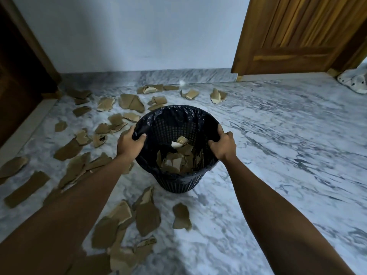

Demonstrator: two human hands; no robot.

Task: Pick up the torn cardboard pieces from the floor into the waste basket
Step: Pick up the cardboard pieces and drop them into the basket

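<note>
Torn cardboard pieces (148,217) lie on the floor (278,155) at 6 o'clock, nearest the left forearm. Left hand (130,142) curls over the waste basket (176,147) rim at 9; right hand (223,144) grips it at 3. Some cardboard already inside. More pieces spread from 8 round to 12, all left-hand side.

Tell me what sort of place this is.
Probably a room or hallway in a home. The signs: a polished marble floor meeting a plain white wall, a panelled wooden door standing ajar, and a small lined waste basket held at the rim by both hands.
</note>
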